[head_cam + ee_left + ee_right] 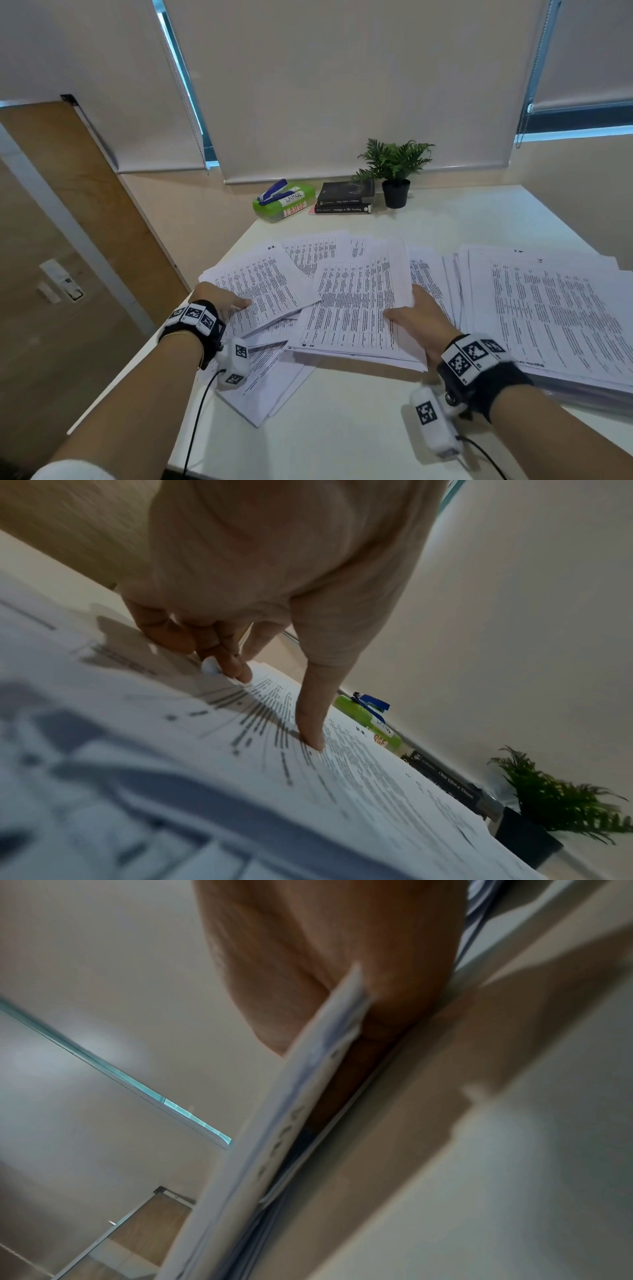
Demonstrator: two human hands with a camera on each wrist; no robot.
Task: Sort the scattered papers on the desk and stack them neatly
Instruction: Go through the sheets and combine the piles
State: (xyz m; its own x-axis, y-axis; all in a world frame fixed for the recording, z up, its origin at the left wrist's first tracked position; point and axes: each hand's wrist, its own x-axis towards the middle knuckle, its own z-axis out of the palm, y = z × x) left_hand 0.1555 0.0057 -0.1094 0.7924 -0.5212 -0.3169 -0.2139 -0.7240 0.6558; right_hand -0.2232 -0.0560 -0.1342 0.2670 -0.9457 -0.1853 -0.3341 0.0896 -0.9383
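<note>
Item: white desk point(342, 428), carrying printed papers in loose disorder. My left hand point(219, 299) rests at the left edge of a tilted bundle of sheets point(260, 291); the left wrist view shows my thumb point(310, 723) pressed straight down on the top page, with the other fingers point(219, 653) curled at the paper's edge, so this grip pinches the bundle. My right hand point(423, 320) takes the middle bundle point(356, 301) at its right edge, thumb lying on top of the printed page; the right wrist view, blurred, shows the sheaf's edge point(274, 1137) clamped between thumb above and fingers beneath, raised a little off the desk. More sheets point(270, 387) lie fanned under both bundles toward the near edge. To the right, a broader heap of papers point(548, 315) lies roughly piled, edges uneven. Along the far edge: a green box point(284, 205) labelled LARGE with a blue stapler point(274, 192) on top, two dark books point(344, 200) stacked, and a small potted plant point(395, 171) in a black pot.
</note>
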